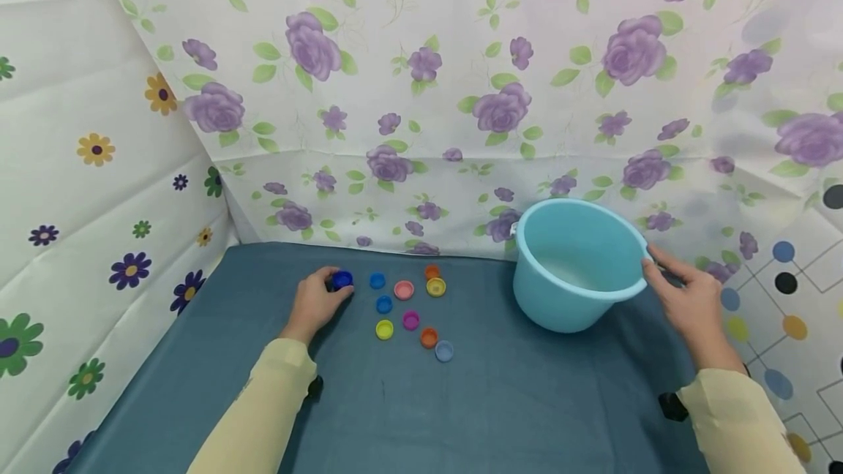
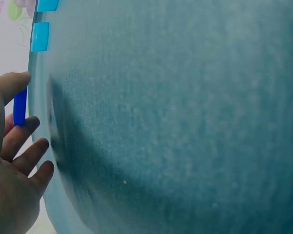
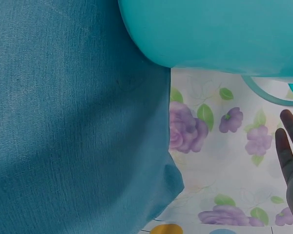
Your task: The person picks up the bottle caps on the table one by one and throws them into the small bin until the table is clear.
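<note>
On the left of the table, my left hand [image 1: 311,307] pinches a dark blue bottle cap [image 1: 342,280] between thumb and fingers. The left wrist view shows this cap [image 2: 20,106] edge-on, with the other fingers spread away from it. Several more caps lie just to its right, among them a blue cap [image 1: 384,304], a pink cap [image 1: 404,290], a yellow cap [image 1: 385,330] and a pale blue cap [image 1: 444,351]. My right hand [image 1: 691,302] holds the rim of a light blue bucket [image 1: 560,309] at its right side. The bucket appears slightly tilted.
A blue-grey cloth [image 1: 514,415] covers the table. Behind it hangs a white sheet with purple flowers [image 1: 408,108], and a daisy-patterned sheet [image 1: 99,189] hangs on the left. At the right is a sheet with coloured dots [image 1: 797,298].
</note>
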Motion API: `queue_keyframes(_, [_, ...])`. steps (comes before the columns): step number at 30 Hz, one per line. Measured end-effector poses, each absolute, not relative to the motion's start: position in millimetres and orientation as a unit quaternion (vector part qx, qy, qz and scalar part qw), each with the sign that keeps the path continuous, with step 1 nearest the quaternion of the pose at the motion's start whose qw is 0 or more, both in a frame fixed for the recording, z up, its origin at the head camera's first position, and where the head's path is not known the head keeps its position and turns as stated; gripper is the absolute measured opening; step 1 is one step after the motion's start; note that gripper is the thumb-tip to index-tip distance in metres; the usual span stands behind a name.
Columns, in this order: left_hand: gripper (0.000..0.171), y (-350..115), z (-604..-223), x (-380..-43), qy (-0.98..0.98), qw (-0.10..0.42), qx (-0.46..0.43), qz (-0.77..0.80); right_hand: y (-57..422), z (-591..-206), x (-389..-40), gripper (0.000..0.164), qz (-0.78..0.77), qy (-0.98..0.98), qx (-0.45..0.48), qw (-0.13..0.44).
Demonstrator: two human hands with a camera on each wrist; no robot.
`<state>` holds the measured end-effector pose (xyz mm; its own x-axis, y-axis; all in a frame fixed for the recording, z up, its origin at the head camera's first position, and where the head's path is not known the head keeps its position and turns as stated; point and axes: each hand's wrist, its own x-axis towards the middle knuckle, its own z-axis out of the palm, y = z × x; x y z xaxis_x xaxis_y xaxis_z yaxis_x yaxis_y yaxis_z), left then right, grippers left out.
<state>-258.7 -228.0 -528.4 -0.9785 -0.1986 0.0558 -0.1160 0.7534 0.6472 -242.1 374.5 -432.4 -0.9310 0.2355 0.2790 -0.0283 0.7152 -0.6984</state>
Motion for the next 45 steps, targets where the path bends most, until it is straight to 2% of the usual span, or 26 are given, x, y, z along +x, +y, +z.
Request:
queue_keyframes(14, [0.054, -217, -526, -263, -0.931, 0.076, 0.073, -0.349, 375, -432, -244, 0.044, 0.373, -0.91, -0.052, 0.174])
queue_keyframes(27, [0.055, -193, -496, -268, -0.921, 0.103, 0.023, -0.376, 375, -431, -246, 0.043, 0.377, -0.909, -0.044, 0.172])
queue_keyframes(45, [0.053, -145, -457, -273, -0.904, 0.104, -0.008, -0.414, 375, -432, -242, 0.044, 0.37, -0.912, -0.056, 0.171])
